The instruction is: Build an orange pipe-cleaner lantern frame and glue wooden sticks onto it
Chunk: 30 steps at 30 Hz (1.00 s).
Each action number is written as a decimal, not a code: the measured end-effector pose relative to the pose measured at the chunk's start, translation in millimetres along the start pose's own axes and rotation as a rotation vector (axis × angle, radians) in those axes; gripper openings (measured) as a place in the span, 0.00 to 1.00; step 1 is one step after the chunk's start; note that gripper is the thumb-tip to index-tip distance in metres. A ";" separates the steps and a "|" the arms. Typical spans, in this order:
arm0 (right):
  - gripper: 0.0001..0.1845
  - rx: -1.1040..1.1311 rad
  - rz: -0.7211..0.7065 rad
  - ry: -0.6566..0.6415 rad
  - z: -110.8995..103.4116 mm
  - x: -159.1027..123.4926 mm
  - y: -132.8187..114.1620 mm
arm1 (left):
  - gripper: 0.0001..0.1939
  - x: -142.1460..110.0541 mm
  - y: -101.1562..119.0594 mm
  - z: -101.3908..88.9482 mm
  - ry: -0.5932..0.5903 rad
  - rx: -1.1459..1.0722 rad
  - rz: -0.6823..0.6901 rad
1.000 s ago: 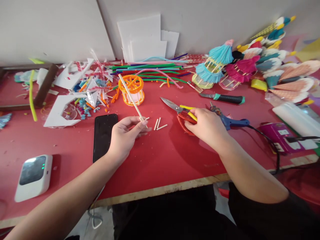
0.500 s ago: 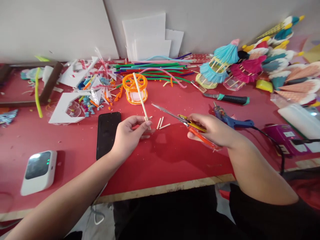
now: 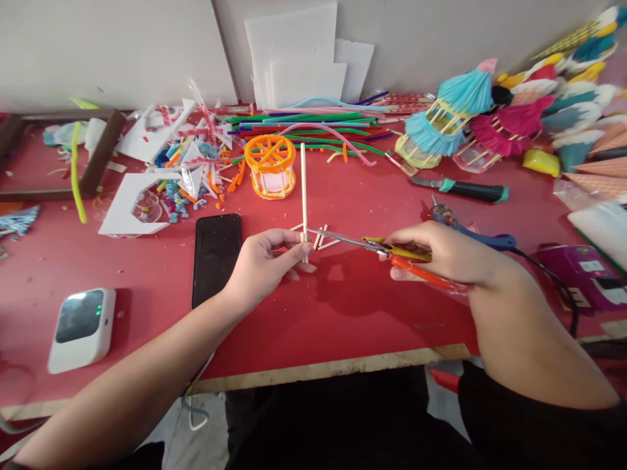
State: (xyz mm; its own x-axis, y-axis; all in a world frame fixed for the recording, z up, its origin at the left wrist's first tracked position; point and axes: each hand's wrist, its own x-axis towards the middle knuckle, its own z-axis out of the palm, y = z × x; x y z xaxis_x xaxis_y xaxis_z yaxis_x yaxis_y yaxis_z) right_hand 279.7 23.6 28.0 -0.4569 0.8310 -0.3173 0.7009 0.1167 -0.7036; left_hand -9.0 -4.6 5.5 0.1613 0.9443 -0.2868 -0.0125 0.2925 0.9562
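Note:
My left hand (image 3: 274,261) pinches a thin pale wooden stick (image 3: 304,183) near its lower end, holding it upright with a short piece alongside it at the fingertips. In my right hand (image 3: 426,251) is a pair of scissors (image 3: 394,253) with yellow and orange handles. Their blades point left, and the tips reach the stick just above my left fingertips; whether they touch it I cannot tell. Several short cut sticks (image 3: 329,245) lie on the red table behind the blades. Beyond the stick stands a small orange-rimmed drum-shaped frame (image 3: 270,168).
A black phone (image 3: 217,261) and a white device (image 3: 82,329) lie to the left. Foam scraps and coloured bits (image 3: 181,196) are heaped at back left. Towards the right are a utility knife (image 3: 465,189), a blue glue gun (image 3: 482,236) and a blue paper lantern-like model (image 3: 443,117).
The stick has gone from leaning to nearly upright. The scissors' tips have come up to it from the right. The whole view has shifted slightly.

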 end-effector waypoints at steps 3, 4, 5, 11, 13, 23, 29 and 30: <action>0.28 -0.023 0.023 -0.073 -0.8 -0.4 -4.4 | 0.11 1.1 0.2 -1.3 0.002 0.015 -0.003; 0.29 -0.043 0.022 -0.066 -1.3 -0.7 -5.1 | 0.10 1.2 0.4 -1.5 0.005 0.014 -0.001; 0.29 -0.060 0.020 -0.057 -1.9 -1.0 -5.3 | 0.11 1.3 0.6 -1.6 0.008 0.011 -0.001; 0.28 -0.089 -0.006 -0.056 -3.3 -2.3 -3.2 | 0.10 -0.6 4.3 1.7 -0.040 0.009 -0.064; 0.28 -0.085 -0.013 -0.064 -2.6 -1.9 -4.4 | 0.08 -0.8 5.9 2.9 -0.049 0.046 -0.089; 0.29 -0.107 0.058 -0.164 -2.9 0.5 -7.8 | 0.08 0.3 8.5 0.1 -0.109 0.063 -0.102; 0.25 -0.024 0.038 -0.210 -5.0 -0.1 -5.5 | 0.10 0.4 8.9 -0.6 -0.134 0.015 -0.108; 0.25 -0.015 0.037 -0.215 -5.3 -0.8 -5.4 | 0.10 0.2 8.8 -0.6 -0.136 0.016 -0.110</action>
State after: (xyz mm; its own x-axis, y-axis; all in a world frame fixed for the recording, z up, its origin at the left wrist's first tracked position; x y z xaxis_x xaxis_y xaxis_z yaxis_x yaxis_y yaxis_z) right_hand 279.1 25.2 35.4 -0.5358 0.6999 -0.4722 0.7266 0.0973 -0.6802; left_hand -9.7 -1.7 13.8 0.2929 0.8771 -0.3805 0.0278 0.3900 0.9204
